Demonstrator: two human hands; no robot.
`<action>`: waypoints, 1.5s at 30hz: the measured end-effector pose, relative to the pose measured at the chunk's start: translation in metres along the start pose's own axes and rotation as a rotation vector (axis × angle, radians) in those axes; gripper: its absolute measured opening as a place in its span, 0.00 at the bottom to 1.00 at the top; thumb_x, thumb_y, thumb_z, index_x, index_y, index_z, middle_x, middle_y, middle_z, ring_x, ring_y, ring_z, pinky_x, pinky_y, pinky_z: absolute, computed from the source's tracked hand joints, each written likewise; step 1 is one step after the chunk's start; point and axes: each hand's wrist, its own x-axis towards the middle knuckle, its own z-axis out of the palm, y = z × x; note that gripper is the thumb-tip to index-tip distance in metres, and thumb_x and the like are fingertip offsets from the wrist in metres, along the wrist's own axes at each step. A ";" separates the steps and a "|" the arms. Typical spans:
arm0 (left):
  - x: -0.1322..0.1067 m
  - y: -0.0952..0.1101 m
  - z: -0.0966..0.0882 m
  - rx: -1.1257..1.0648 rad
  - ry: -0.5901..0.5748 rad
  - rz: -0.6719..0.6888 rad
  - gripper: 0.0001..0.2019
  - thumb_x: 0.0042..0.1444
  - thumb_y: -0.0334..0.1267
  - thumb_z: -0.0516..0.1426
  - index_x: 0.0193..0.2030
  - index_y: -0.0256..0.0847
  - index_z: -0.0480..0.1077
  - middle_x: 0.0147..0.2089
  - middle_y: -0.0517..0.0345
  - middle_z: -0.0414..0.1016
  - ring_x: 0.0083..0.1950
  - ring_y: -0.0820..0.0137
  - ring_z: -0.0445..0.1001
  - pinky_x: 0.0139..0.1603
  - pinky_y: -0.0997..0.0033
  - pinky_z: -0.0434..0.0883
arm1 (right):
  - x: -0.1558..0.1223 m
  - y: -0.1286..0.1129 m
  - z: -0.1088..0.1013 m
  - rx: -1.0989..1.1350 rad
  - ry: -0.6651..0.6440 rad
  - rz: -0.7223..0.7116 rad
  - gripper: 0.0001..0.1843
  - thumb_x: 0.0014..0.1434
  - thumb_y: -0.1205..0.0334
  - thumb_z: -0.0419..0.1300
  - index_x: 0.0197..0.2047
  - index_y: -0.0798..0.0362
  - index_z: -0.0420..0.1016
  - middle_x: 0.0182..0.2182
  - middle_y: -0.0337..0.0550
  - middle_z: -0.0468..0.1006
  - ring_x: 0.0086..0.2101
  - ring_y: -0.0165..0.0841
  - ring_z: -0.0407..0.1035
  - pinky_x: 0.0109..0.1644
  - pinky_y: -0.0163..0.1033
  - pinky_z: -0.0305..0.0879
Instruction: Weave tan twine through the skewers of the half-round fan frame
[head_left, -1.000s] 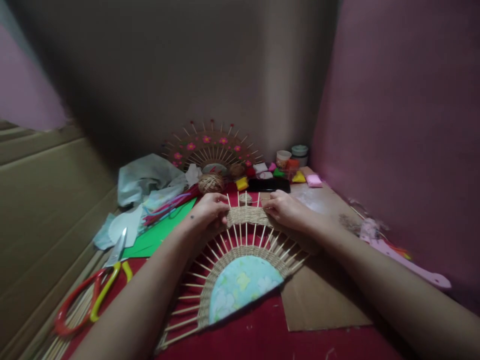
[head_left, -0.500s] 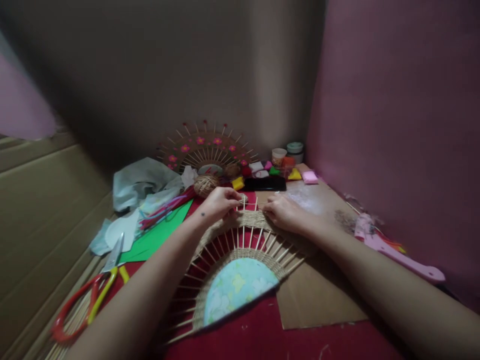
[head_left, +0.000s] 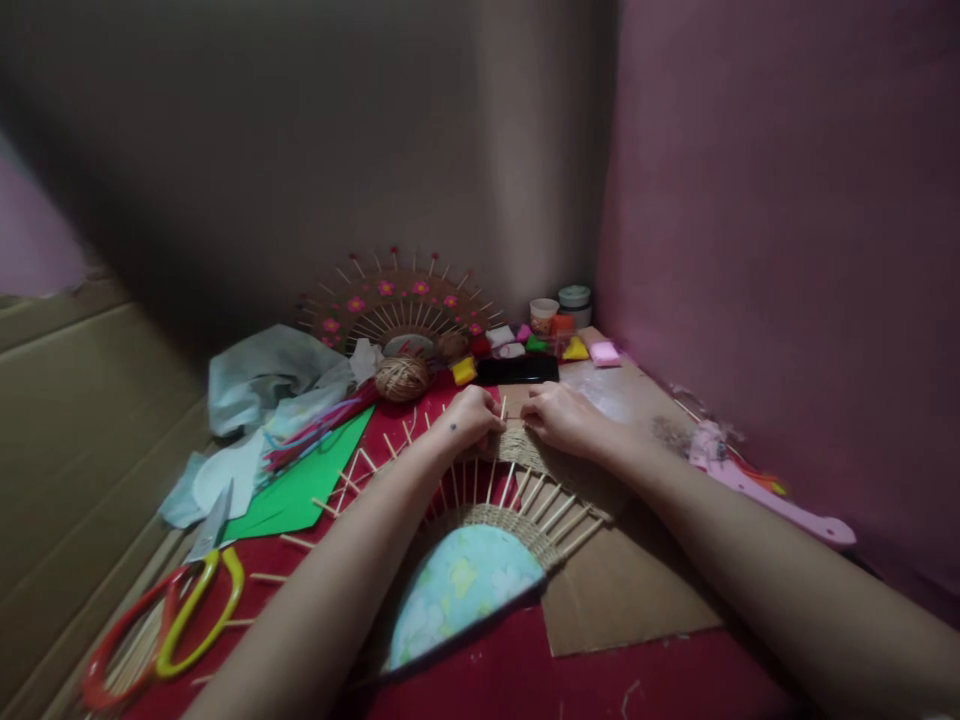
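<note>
L hand & R hand at far edge of woven fan, just apart.
Both w/ fingers curled; can't tell if pinching anything. Fan's blue ctr is nearer than hands, cardboard nearer than R hand. Twine ball past L hand; scissors left of it, well apart.
</note>
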 end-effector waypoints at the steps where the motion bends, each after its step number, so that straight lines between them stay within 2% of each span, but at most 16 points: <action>1: -0.001 -0.001 -0.002 -0.005 -0.009 0.012 0.03 0.41 0.30 0.60 0.22 0.35 0.68 0.08 0.66 0.59 0.12 0.78 0.57 0.15 0.80 0.52 | 0.000 0.001 0.000 0.015 0.008 0.002 0.13 0.54 0.64 0.51 0.34 0.53 0.77 0.32 0.47 0.74 0.33 0.35 0.66 0.33 0.36 0.54; 7: -0.007 -0.003 -0.014 -0.028 -0.084 0.070 0.08 0.45 0.39 0.58 0.23 0.35 0.69 0.09 0.65 0.60 0.09 0.80 0.52 0.11 0.79 0.47 | -0.001 0.002 -0.006 0.059 0.085 -0.011 0.12 0.54 0.65 0.52 0.33 0.52 0.77 0.31 0.46 0.72 0.32 0.33 0.64 0.33 0.35 0.53; 12: -0.017 0.004 -0.017 0.008 -0.075 0.072 0.07 0.45 0.36 0.58 0.21 0.35 0.68 0.09 0.66 0.60 0.09 0.81 0.53 0.11 0.80 0.47 | 0.000 0.006 -0.019 0.071 0.150 0.020 0.12 0.51 0.69 0.52 0.33 0.53 0.77 0.30 0.45 0.73 0.30 0.31 0.64 0.31 0.35 0.53; 17: -0.035 0.013 -0.025 0.067 0.006 0.072 0.07 0.45 0.36 0.56 0.21 0.35 0.68 0.10 0.64 0.61 0.09 0.78 0.56 0.11 0.79 0.51 | 0.020 0.033 -0.032 0.011 0.173 0.106 0.12 0.52 0.67 0.52 0.31 0.52 0.78 0.32 0.47 0.76 0.31 0.33 0.67 0.31 0.36 0.55; 21: -0.046 0.019 -0.038 0.116 0.073 0.076 0.07 0.46 0.36 0.55 0.24 0.35 0.69 0.10 0.64 0.61 0.10 0.79 0.56 0.12 0.79 0.53 | 0.046 0.060 -0.046 0.019 0.215 0.242 0.12 0.51 0.67 0.54 0.33 0.53 0.78 0.31 0.47 0.77 0.32 0.36 0.69 0.32 0.36 0.59; 23: -0.048 0.019 -0.043 0.129 0.092 0.079 0.07 0.47 0.37 0.54 0.24 0.35 0.69 0.10 0.64 0.60 0.10 0.79 0.56 0.13 0.80 0.54 | 0.057 0.068 -0.052 0.126 0.332 0.317 0.12 0.50 0.69 0.53 0.34 0.55 0.78 0.30 0.46 0.77 0.32 0.35 0.70 0.34 0.36 0.62; 25: -0.048 0.018 -0.045 0.135 0.099 0.083 0.07 0.47 0.37 0.54 0.24 0.35 0.69 0.10 0.64 0.61 0.10 0.79 0.57 0.13 0.79 0.55 | 0.063 0.072 -0.055 0.380 0.457 0.431 0.12 0.50 0.70 0.53 0.34 0.57 0.77 0.27 0.45 0.77 0.29 0.33 0.70 0.34 0.36 0.64; 27: -0.047 0.016 -0.046 0.141 0.102 0.088 0.08 0.46 0.37 0.54 0.24 0.36 0.69 0.10 0.64 0.61 0.11 0.79 0.57 0.14 0.79 0.56 | 0.063 0.073 -0.054 0.703 0.500 0.563 0.09 0.49 0.72 0.55 0.32 0.59 0.76 0.22 0.44 0.75 0.25 0.31 0.70 0.32 0.36 0.67; 29: -0.047 0.016 -0.045 0.147 0.108 0.086 0.08 0.46 0.38 0.54 0.24 0.36 0.70 0.10 0.63 0.61 0.11 0.79 0.58 0.14 0.79 0.56 | 0.059 0.073 -0.049 0.915 0.482 0.651 0.06 0.49 0.73 0.55 0.30 0.60 0.74 0.18 0.42 0.72 0.21 0.30 0.69 0.30 0.36 0.69; 34: -0.049 0.019 -0.045 0.143 0.112 0.052 0.08 0.46 0.38 0.54 0.26 0.35 0.71 0.11 0.63 0.61 0.12 0.79 0.58 0.15 0.78 0.56 | 0.045 0.079 -0.038 0.928 0.422 0.700 0.08 0.47 0.78 0.53 0.29 0.60 0.72 0.19 0.43 0.72 0.24 0.31 0.71 0.31 0.37 0.70; 37: -0.049 0.020 -0.046 0.124 0.107 0.042 0.08 0.46 0.38 0.55 0.27 0.35 0.72 0.10 0.63 0.61 0.12 0.79 0.57 0.14 0.79 0.55 | 0.042 0.078 -0.035 0.829 0.315 0.680 0.08 0.40 0.79 0.58 0.23 0.58 0.73 0.19 0.44 0.73 0.29 0.37 0.72 0.35 0.40 0.68; 39: -0.049 0.020 -0.046 0.106 0.094 0.036 0.08 0.47 0.38 0.55 0.27 0.35 0.72 0.10 0.63 0.61 0.11 0.79 0.56 0.13 0.78 0.54 | 0.041 0.070 -0.037 0.766 0.281 0.638 0.11 0.38 0.80 0.59 0.22 0.55 0.74 0.23 0.44 0.76 0.35 0.39 0.71 0.40 0.40 0.66; 41: -0.049 0.019 -0.046 0.083 0.078 0.035 0.07 0.48 0.37 0.55 0.28 0.35 0.71 0.10 0.64 0.61 0.10 0.79 0.56 0.13 0.78 0.53 | 0.038 0.055 -0.040 0.717 0.244 0.524 0.16 0.38 0.81 0.56 0.27 0.53 0.77 0.31 0.43 0.78 0.40 0.37 0.70 0.44 0.38 0.64; 42: -0.049 0.019 -0.045 0.068 0.071 0.035 0.07 0.48 0.37 0.55 0.28 0.35 0.71 0.10 0.64 0.61 0.09 0.79 0.55 0.12 0.78 0.53 | 0.035 0.046 -0.042 0.667 0.185 0.378 0.20 0.39 0.81 0.54 0.32 0.52 0.77 0.35 0.43 0.77 0.41 0.36 0.69 0.45 0.38 0.63; 43: -0.049 0.019 -0.045 0.052 0.068 0.034 0.07 0.48 0.37 0.55 0.28 0.36 0.71 0.10 0.64 0.60 0.09 0.78 0.55 0.12 0.77 0.53 | 0.033 0.037 -0.044 0.658 0.099 0.241 0.23 0.40 0.81 0.52 0.36 0.52 0.77 0.38 0.43 0.77 0.41 0.35 0.69 0.45 0.37 0.63; 45: -0.051 0.020 -0.045 0.021 0.065 0.028 0.06 0.49 0.36 0.55 0.28 0.36 0.70 0.10 0.65 0.60 0.09 0.79 0.55 0.12 0.77 0.52 | 0.029 0.021 -0.048 0.723 -0.087 0.129 0.22 0.44 0.78 0.52 0.41 0.54 0.74 0.37 0.45 0.77 0.37 0.33 0.69 0.38 0.35 0.65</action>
